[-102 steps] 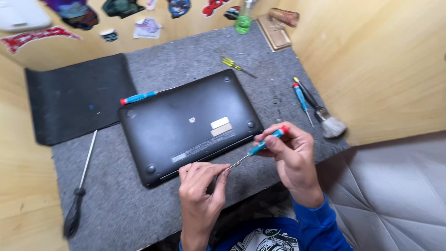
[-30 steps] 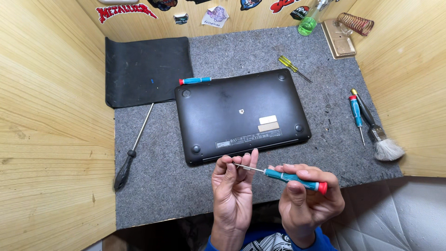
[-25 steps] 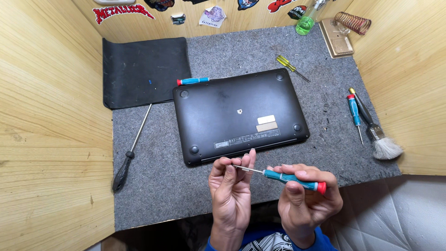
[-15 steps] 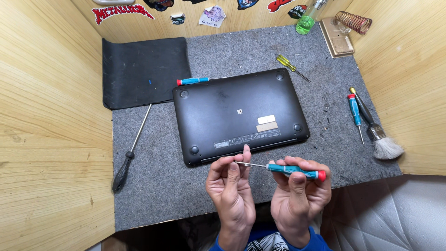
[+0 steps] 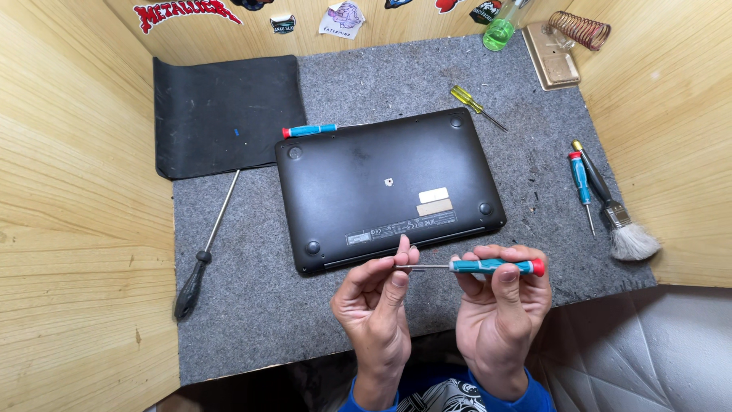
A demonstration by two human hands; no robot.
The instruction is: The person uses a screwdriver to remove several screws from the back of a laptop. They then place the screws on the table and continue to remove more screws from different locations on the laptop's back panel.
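A black laptop lies upside down on the grey felt mat, its base with rubber feet facing up. In front of it my right hand grips a small screwdriver with a blue handle and red cap, held level. My left hand pinches the metal tip of that screwdriver between thumb and fingers. Both hands hover over the mat's near edge, just short of the laptop's front side.
A black mat lies at the back left. Around the laptop lie a long black-handled screwdriver, a blue screwdriver, a yellow one, another blue one and a brush. A green bottle and a holder with a coiled spring stand at the back right. Wooden walls close in both sides.
The view has steadied and both hands have drawn closer together. The screwdriver has gone from slanting over the laptop's edge to level, with its tip pinched in my left fingers.
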